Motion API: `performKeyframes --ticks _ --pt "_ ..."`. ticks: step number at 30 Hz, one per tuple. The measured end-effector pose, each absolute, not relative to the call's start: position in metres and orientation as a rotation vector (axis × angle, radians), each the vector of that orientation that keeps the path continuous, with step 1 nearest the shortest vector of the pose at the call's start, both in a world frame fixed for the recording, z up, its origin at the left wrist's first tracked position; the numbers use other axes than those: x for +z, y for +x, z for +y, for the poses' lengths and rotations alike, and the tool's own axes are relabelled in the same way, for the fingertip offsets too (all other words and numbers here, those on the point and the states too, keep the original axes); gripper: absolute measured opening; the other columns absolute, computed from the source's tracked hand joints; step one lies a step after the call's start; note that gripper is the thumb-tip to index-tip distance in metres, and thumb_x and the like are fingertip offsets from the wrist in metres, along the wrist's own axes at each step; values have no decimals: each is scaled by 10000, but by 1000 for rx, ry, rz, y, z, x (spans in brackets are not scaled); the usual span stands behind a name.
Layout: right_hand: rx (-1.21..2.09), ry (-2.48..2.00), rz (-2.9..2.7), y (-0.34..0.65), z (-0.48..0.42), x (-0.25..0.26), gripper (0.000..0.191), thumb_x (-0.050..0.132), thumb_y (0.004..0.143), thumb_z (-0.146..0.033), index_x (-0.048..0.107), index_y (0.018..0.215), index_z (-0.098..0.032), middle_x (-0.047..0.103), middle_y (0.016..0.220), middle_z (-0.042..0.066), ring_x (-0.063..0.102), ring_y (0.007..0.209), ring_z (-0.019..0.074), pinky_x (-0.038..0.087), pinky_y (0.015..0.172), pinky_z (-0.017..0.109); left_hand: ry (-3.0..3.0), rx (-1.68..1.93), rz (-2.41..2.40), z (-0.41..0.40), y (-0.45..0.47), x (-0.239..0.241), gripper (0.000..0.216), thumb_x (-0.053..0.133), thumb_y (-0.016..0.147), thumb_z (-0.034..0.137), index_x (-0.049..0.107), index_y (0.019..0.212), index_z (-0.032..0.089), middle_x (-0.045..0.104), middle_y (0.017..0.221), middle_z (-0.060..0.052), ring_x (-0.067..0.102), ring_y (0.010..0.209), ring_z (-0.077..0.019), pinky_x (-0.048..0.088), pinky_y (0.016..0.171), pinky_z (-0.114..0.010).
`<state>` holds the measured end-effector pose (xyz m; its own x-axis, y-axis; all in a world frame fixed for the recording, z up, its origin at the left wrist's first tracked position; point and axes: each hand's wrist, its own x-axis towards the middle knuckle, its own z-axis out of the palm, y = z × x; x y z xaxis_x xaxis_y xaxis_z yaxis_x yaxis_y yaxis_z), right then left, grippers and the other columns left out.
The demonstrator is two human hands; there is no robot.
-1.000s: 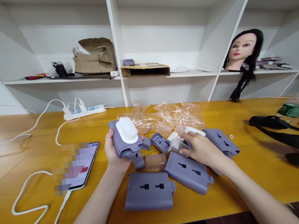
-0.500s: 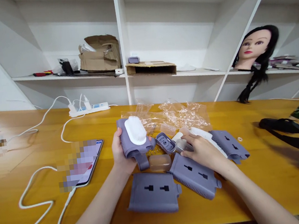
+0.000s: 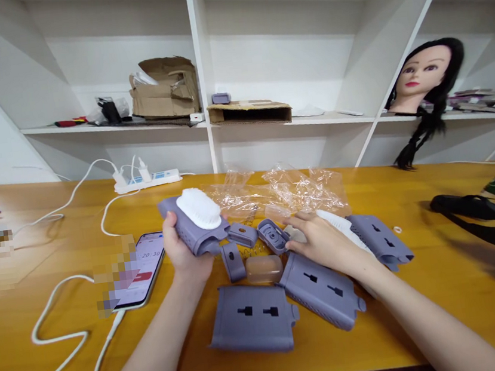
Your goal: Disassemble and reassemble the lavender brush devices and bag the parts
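Observation:
My left hand (image 3: 188,259) is closed around a purple plastic shell (image 3: 190,231) with a white bristled brush pad (image 3: 199,208) on its upper face, held tilted above the table. My right hand (image 3: 314,234) reaches over the loose parts, thumb and fingers apart at the right end of an oval purple cap (image 3: 273,236). Under its palm a pale part is mostly hidden. Two small purple pieces, one lying (image 3: 242,234) and one upright (image 3: 233,262), are beside the left hand. A clear cup (image 3: 264,269) lies between the hands.
Purple shells lie in front (image 3: 252,320), nearer the right wrist (image 3: 321,291) and farther right (image 3: 381,241). A white bristled part (image 3: 343,228) is behind the right hand. Crumpled clear film (image 3: 293,189) lies behind. A plugged-in phone (image 3: 138,274) is left; black headphones (image 3: 482,223) are right.
My left hand has moved left and tilted the shell with its brush pad, uncovering the small purple pieces. My right hand has shifted left, from a clear part to the oval cap.

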<state>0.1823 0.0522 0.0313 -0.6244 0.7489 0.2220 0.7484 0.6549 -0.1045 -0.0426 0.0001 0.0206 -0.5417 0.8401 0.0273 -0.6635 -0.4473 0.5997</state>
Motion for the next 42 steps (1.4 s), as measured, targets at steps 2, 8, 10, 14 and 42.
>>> performKeyframes --ticks 2,8,10,14,42 --pt "-24 -1124 -2655 176 57 27 298 573 826 -241 610 1121 -211 616 1083 94 580 972 240 430 815 351 393 2213 748 2 -46 21 377 427 822 429 613 1080 228 694 848 -14 663 760 -195 539 700 -306" --pt "-145 -1028 -2705 158 67 18 251 473 838 -95 684 923 -203 593 969 96 546 883 217 382 683 316 367 2359 935 5 -60 25 197 533 800 332 640 923 221 679 797 31 646 830 -133 512 637 -157" --pt "-197 -1030 -2723 153 71 19 253 479 805 -61 693 836 -192 573 937 99 530 873 221 346 640 304 371 2281 971 4 -64 26 174 547 798 323 637 881 199 664 725 30 642 717 -122 517 589 -162" --pt "-200 -999 -2761 147 78 19 210 536 747 -52 693 759 -192 560 918 85 524 886 219 324 648 294 473 2014 1088 1 -70 28 194 553 792 308 648 844 147 620 572 11 584 486 -122 471 422 -185" --pt "-179 -975 -2660 151 74 22 224 460 830 -64 650 783 -171 580 958 70 511 732 142 236 542 276 715 1477 1864 -73 -109 -37 330 644 695 388 685 971 211 618 1245 -102 486 1240 -293 301 1070 -417"
